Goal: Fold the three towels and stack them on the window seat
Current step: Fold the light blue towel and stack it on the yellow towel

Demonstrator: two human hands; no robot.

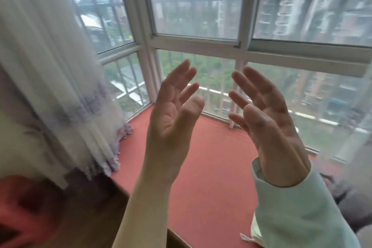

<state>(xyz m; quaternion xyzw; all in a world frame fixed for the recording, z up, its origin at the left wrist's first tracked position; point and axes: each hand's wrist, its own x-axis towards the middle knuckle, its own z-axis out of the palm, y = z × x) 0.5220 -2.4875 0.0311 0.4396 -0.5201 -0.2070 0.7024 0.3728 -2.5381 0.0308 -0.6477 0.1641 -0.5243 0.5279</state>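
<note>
Holding up left hand [173, 112] and right hand [269, 123], fingers spread, gripping nothing, above a coral-red cushioned window seat [213, 183] beside white-framed barred windows [197, 6] and a sheer white curtain [50, 70].

Two raised hands: one left hand [173, 110], one right hand [267, 119]. One red window seat [211, 167] beneath them. One sheer curtain [50, 66] to their left. One pale green sleeve [298, 207].
</note>
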